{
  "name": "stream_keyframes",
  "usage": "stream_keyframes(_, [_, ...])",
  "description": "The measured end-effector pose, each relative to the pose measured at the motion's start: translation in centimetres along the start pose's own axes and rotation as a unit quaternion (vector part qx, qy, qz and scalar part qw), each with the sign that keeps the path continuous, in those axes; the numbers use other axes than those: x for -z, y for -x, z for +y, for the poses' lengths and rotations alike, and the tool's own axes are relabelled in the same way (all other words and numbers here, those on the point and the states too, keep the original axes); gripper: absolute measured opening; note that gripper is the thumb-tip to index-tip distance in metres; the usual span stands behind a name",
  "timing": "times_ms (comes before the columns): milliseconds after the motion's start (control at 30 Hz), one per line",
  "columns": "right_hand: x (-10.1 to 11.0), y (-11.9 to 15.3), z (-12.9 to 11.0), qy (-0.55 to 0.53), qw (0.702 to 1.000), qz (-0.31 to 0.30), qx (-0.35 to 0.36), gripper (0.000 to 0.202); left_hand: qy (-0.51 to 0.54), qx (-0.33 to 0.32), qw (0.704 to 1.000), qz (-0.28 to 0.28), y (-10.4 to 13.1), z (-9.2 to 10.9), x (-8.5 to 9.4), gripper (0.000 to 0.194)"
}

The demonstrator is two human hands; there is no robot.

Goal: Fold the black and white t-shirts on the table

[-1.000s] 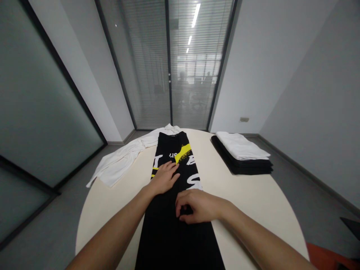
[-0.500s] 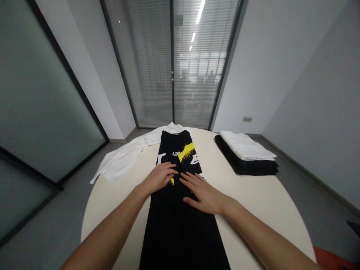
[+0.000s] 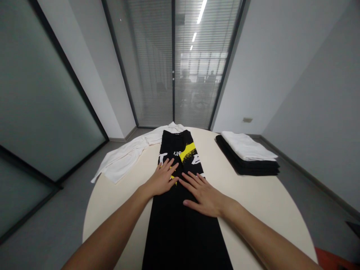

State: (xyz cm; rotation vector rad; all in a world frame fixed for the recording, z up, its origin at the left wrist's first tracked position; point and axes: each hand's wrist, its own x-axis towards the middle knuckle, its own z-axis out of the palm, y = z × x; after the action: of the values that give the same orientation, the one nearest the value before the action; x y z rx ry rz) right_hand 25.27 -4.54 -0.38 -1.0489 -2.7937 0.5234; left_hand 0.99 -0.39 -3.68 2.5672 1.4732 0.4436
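A long black garment (image 3: 182,232) with white lettering and a yellow print lies flat, folded into a narrow strip running from the table's near side to its far part. Its kind is not plain. My left hand (image 3: 163,178) rests palm down on the left side of the printed part, fingers spread. On the right side, slightly nearer to me, my right hand (image 3: 204,193) lies flat with its fingers apart and its thumb out. Both palms cover part of the print, and neither hand grips the cloth.
The round cream table (image 3: 242,217) bears everything. A rumpled white garment (image 3: 126,153) spreads along its far left edge, partly behind the black one. At the right sits a stack of folded black cloth (image 3: 253,168) with a folded white cloth (image 3: 247,145) on top.
My left hand's fingers have spread and turned to point more away from me over the print. My right hand stays in nearly the same place, flat on the garment.
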Motion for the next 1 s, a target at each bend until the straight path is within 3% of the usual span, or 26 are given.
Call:
stream_keyframes(200, [1.0,0.5,-1.2,0.021,0.999,0.010,0.031,0.073,-0.012,0.013,1.000,-0.016,0.3,0.2,0.0,0.063])
stream_keyframes(267, [1.8,0.8,-2.2,0.011,0.999,0.005,0.051,0.062,-0.006,0.018,1.000,-0.008,0.3,0.3,0.1,0.066])
stream_keyframes(400, [2.4,0.9,-4.3,-0.052,0.986,-0.085,0.131,0.027,0.004,0.017,1.000,0.019,0.2,-0.2,0.0,0.071])
stream_keyframes(667, [1.0,1.9,-7.1,-0.084,0.954,-0.219,0.188,0.030,0.019,0.031,0.999,0.012,0.2,-0.7,-0.4,0.075])
stream_keyframes(867, [1.4,2.2,-8.6,-0.011,0.952,-0.237,0.196,0.019,0.020,0.044,0.999,0.004,0.0,-0.1,0.3,0.073])
stream_keyframes(1000, [0.5,2.4,-9.2,0.051,0.952,-0.220,0.208,0.010,-0.008,0.032,0.999,-0.024,-0.5,0.2,0.5,0.058])
